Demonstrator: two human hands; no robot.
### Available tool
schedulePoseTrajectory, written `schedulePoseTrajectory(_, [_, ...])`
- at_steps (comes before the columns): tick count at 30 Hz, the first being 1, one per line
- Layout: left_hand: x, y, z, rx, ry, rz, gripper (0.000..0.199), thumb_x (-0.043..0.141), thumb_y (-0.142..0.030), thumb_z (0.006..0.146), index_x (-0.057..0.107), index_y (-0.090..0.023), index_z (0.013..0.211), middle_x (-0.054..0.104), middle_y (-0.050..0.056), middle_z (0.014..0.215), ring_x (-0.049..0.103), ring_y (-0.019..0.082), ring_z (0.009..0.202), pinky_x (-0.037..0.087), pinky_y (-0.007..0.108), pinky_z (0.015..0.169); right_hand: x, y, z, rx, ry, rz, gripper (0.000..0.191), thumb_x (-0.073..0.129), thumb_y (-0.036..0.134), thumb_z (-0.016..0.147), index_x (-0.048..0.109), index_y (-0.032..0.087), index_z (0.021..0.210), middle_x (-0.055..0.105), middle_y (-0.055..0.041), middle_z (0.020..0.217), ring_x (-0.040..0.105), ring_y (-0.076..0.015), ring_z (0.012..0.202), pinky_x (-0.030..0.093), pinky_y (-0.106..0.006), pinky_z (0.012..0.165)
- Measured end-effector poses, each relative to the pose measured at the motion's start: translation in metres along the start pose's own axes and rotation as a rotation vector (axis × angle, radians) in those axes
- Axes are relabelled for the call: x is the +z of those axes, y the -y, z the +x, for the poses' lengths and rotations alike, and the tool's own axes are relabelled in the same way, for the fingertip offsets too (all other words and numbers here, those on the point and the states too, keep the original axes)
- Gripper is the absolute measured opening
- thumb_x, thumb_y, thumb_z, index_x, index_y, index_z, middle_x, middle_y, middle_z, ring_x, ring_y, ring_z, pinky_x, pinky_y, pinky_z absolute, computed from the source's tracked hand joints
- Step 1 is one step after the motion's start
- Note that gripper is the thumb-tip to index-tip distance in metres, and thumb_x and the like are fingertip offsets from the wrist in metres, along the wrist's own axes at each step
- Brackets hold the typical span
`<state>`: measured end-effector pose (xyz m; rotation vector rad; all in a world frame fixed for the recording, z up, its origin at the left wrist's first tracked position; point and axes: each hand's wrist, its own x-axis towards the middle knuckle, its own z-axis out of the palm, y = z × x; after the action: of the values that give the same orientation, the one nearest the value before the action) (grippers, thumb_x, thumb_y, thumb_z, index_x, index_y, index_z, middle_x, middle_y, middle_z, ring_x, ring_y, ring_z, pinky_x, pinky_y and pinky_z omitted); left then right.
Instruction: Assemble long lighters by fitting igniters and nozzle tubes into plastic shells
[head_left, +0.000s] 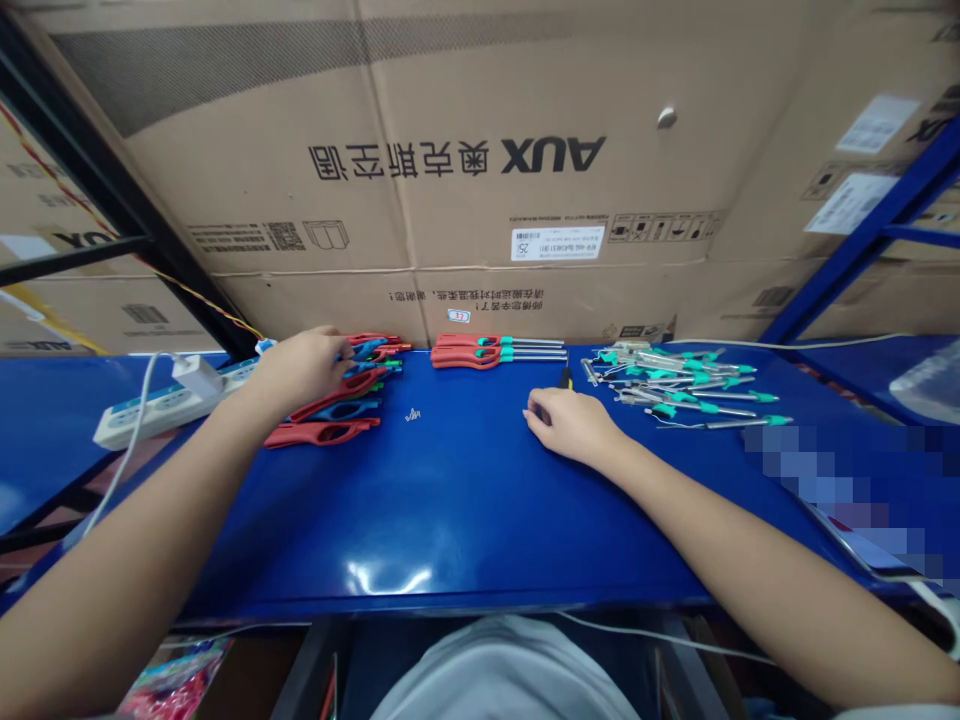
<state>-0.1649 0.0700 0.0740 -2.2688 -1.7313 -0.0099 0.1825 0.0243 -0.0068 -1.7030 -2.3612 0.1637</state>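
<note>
My left hand (307,368) is over the left pile of red and blue plastic handles (326,431), its fingers curled at the pile's upper part; what they hold, if anything, is hidden. Right of the middle, my right hand (568,425) rests with its fingers closed round a tool with a black and yellow end (566,379). Red lighters with metal rods (469,354) lie side by side at the back centre. Several loose metal rods with green parts and wires (694,380) are heaped at the right. A few small screws (412,415) lie between my hands.
A white power strip (142,415) with a plugged-in adapter and cable is at the left. Large cardboard (450,230) stands behind the blue table (450,500). Blue metal posts rise at the right, and a partly blurred flat device (862,535) lies at the right edge.
</note>
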Motion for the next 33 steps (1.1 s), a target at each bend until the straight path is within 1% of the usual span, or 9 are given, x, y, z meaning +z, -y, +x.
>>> schedulePoseTrajectory(3, [-0.015,-0.040,-0.014,0.102,-0.068,-0.013,0.021,0.050,-0.023,0.097,0.067,-0.013,0.104,0.065,0.010,0.113,0.058,0.025,0.106,0.047,0.034,0.090,-0.001,0.000,-0.001,-0.081,-0.211,0.238,0.044,0.058,0.038,0.093,0.049,0.023,0.133,0.066,-0.0045,0.101,0.057,-0.0147,0.069,0.041,-0.028,0.060])
schedulePoseTrajectory(5, [-0.017,-0.078,-0.026,0.244,-0.125,-0.032,0.021,0.049,-0.025,0.099,0.068,-0.015,0.103,0.067,0.010,0.106,0.060,0.026,0.102,0.049,0.035,0.086,-0.003,0.002,-0.005,-0.273,-0.317,0.386,0.060,0.063,0.042,0.090,0.041,0.024,0.142,0.062,-0.0072,0.113,0.055,-0.0130,0.068,0.046,-0.028,0.063])
schedulePoseTrajectory(8, [-0.007,-0.133,-0.042,0.479,-0.146,-0.053,0.020,0.048,-0.021,0.099,0.067,-0.015,0.097,0.066,0.010,0.098,0.062,0.026,0.090,0.049,0.036,0.073,-0.009,0.004,-0.014,-0.599,-0.311,0.331,0.043,0.065,0.041,0.088,0.055,0.023,0.126,0.060,-0.0089,0.117,0.057,-0.0145,0.076,0.047,-0.028,0.067])
schedulePoseTrajectory(12, [0.020,-0.169,-0.048,0.652,-0.157,-0.188,0.021,0.047,-0.017,0.101,0.067,-0.014,0.107,0.067,0.009,0.100,0.061,0.024,0.092,0.049,0.036,0.074,-0.017,0.003,-0.020,-0.619,-0.112,0.161,0.010,0.062,0.029,0.085,0.062,0.019,0.088,0.061,-0.0036,0.095,0.053,-0.0130,0.070,0.037,-0.027,0.060])
schedulePoseTrajectory(18, [0.042,-0.158,-0.038,0.692,-0.118,-0.499,0.016,0.058,-0.024,0.099,0.067,-0.019,0.110,0.069,0.005,0.110,0.061,0.022,0.102,0.050,0.036,0.090,-0.025,-0.012,-0.013,-0.495,0.207,0.152,0.009,0.067,0.028,0.086,0.063,0.019,0.087,0.057,-0.0008,0.095,0.052,-0.0116,0.074,0.036,-0.025,0.065])
schedulePoseTrajectory(20, [0.043,-0.150,-0.036,0.658,-0.134,-0.554,0.032,0.064,-0.028,0.095,0.062,-0.021,0.126,0.066,0.008,0.121,0.058,0.025,0.113,0.049,0.041,0.097,-0.028,-0.016,-0.011,-0.460,0.234,0.135,0.010,0.067,0.028,0.086,0.063,0.020,0.087,0.057,-0.0008,0.096,0.052,-0.0120,0.075,0.035,-0.025,0.065])
schedulePoseTrajectory(24, [0.050,-0.137,-0.031,0.481,-0.127,-0.618,0.060,0.068,-0.040,0.091,0.047,-0.019,0.143,0.057,0.014,0.138,0.052,0.030,0.128,0.044,0.048,0.109,-0.034,-0.020,-0.013,-0.434,0.233,0.124,0.008,0.066,0.028,0.089,0.063,0.021,0.090,0.058,-0.0018,0.101,0.054,-0.0135,0.077,0.036,-0.025,0.066])
schedulePoseTrajectory(28, [0.062,-0.133,-0.025,0.390,-0.056,-0.625,0.055,0.062,-0.036,0.094,0.046,-0.019,0.144,0.060,0.014,0.135,0.055,0.031,0.125,0.046,0.050,0.107,-0.035,-0.021,-0.013,-0.428,0.206,0.154,0.009,0.062,0.029,0.093,0.062,0.020,0.092,0.060,-0.0032,0.101,0.055,-0.0148,0.079,0.040,-0.027,0.070])
schedulePoseTrajectory(33, [0.068,-0.132,-0.022,0.344,-0.074,-0.650,0.051,0.063,-0.029,0.093,0.049,-0.018,0.140,0.062,0.014,0.128,0.059,0.031,0.121,0.050,0.048,0.103,-0.030,-0.026,-0.007,-0.358,-0.047,0.179,0.011,0.057,0.027,0.096,0.060,0.018,0.090,0.062,-0.0052,0.094,0.056,-0.0166,0.081,0.042,-0.027,0.072])
